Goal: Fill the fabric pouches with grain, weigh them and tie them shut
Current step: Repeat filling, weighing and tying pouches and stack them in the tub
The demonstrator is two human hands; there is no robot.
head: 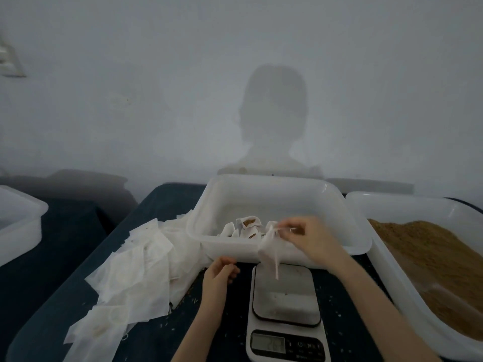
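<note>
Between the right hand (311,239) fingertips a white pouch (268,248) is pinched by its drawstring, hanging over the near rim of the middle tub (274,189), its cord trailing toward the scale (286,309); beyond those fingers, filled pouches (247,226) lie in the tub; left hand (220,274) fingers curl loosely, whether they hold anything cannot be told; left of them a heap of empty pouches (136,273); right of the pinching fingers, a tub of grain (428,259).
</note>
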